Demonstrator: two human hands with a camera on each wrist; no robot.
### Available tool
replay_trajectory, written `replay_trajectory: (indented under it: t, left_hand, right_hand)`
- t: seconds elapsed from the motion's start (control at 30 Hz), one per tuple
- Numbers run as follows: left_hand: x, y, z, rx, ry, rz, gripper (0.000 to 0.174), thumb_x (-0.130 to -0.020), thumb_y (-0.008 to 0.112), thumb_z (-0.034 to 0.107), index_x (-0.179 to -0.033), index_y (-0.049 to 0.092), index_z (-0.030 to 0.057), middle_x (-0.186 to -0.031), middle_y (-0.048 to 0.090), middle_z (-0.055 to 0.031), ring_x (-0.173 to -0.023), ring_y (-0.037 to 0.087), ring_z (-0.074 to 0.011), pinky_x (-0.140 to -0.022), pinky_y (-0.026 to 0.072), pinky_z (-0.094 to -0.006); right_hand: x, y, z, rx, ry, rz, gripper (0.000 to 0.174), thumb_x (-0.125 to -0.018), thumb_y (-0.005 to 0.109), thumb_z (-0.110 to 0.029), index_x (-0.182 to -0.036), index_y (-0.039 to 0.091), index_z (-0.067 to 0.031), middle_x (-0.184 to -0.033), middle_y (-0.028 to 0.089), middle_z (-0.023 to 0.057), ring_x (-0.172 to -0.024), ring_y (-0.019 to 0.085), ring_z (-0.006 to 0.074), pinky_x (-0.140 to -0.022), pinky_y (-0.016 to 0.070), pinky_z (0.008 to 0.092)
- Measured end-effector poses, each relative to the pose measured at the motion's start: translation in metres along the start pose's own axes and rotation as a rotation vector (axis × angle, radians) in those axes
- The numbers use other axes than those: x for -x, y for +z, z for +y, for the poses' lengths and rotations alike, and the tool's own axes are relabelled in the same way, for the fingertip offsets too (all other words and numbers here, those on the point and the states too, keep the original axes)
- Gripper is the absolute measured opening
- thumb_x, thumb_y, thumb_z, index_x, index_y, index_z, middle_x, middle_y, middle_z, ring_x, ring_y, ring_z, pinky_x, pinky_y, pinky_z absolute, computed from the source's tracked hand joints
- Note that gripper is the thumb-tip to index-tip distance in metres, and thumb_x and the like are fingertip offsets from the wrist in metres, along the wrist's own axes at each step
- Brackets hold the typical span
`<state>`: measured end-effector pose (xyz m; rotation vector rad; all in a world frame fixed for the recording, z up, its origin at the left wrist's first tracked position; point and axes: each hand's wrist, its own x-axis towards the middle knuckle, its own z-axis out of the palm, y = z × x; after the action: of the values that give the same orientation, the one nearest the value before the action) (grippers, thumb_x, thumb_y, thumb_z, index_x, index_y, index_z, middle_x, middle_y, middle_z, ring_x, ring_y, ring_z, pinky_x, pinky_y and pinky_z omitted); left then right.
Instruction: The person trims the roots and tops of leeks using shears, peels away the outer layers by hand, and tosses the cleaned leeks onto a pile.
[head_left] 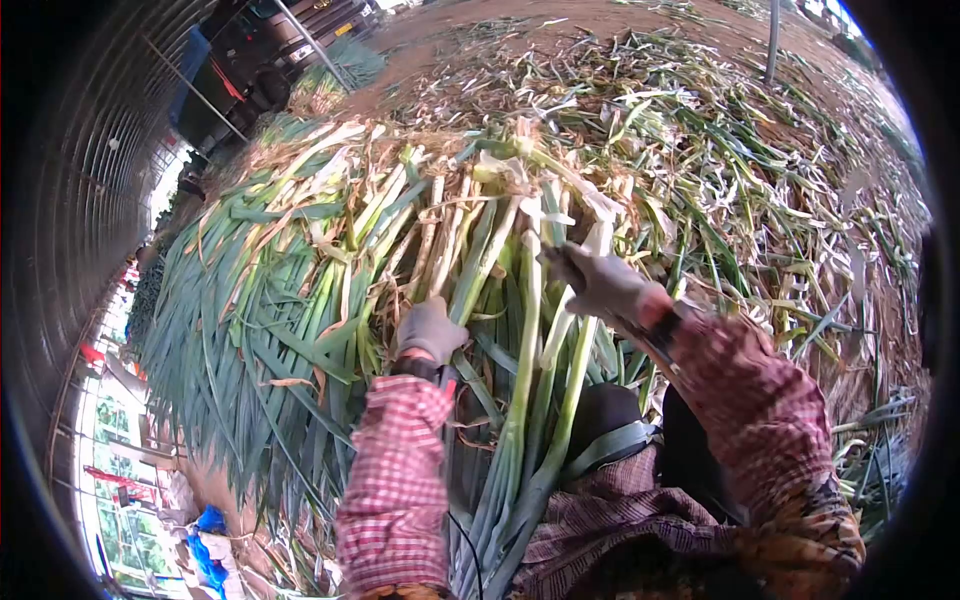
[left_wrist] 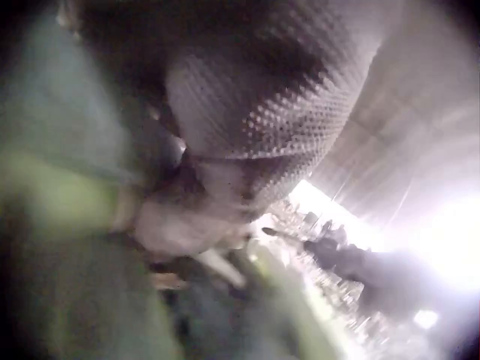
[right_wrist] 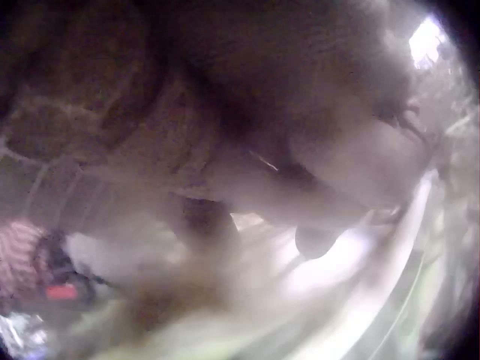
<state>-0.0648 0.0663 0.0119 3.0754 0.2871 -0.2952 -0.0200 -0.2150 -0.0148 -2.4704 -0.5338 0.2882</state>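
Leeks with white shanks and long green leaves lie in a thick heap under both hands. My gloved left hand [head_left: 430, 332] grips a leek [head_left: 492, 262] low on its pale green stalk; in the left wrist view the bent fingers [left_wrist: 176, 221] meet a blurred yellow-green stalk [left_wrist: 56, 195]. My gloved right hand [head_left: 605, 288] lies over the white part of another leek [head_left: 600, 238], its dark fingertips pointing left. The right wrist view shows dark fingertips [right_wrist: 315, 238] close against a white shank [right_wrist: 397, 262]; I cannot tell whether they grip it. Longer leeks [head_left: 530, 330] lie between the hands.
The leek heap [head_left: 240, 270] spreads left. Stripped leaves and peelings [head_left: 720, 150] cover the ground at the right and back. A metal pole [head_left: 773, 40] stands at the back right, a vehicle [head_left: 270, 60] at the back left. The person's lap [head_left: 620, 500] is close in front.
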Motion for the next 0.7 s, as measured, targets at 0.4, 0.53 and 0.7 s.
replay_trajectory:
  t: [0.4,0.53,0.7]
  left_hand:
    - [0.007,0.052,-0.079,0.711,-0.104,-0.045,0.028,-0.086,0.069,0.018,-0.104,0.066,-0.0032,-0.081,0.068,-0.0148,-0.073,0.065,-0.0235,-0.071,0.0507,-0.0364]
    - [0.016,-0.053,-0.042,0.759,-0.066,-0.01,0.04,-0.087,0.069,0.017,-0.119,0.056,-0.0025,-0.093,0.066,-0.0152,-0.081,0.064,-0.0257,-0.074,0.0505,-0.0373]
    - [-0.004,-0.08,-0.05,0.055,-0.043,1.093,0.033,-0.095,0.06,0.026,-0.117,0.055,0.0022,-0.094,0.067,-0.0191,-0.082,0.065,-0.0343,-0.07,0.0511,-0.0438]
  right_hand:
    - [0.141,0.016,-0.077,-0.288,-0.255,-0.472,0.082,-0.076,0.066,-0.018,-0.148,0.028,-0.0121,-0.085,0.067,0.0192,-0.074,0.068,0.0355,-0.069,0.0556,0.0433]
    - [0.114,0.005,-0.11,-0.129,-0.103,-0.55,0.075,-0.08,0.06,-0.01,-0.148,0.027,-0.0177,-0.085,0.067,0.0129,-0.069,0.067,0.0267,-0.063,0.059,0.0359]
    - [0.045,0.008,-0.077,-0.225,0.077,-0.231,0.058,-0.082,0.057,-0.005,-0.136,0.036,-0.0107,-0.098,0.067,0.0161,-0.066,0.066,0.0272,-0.057,0.0583,0.037]
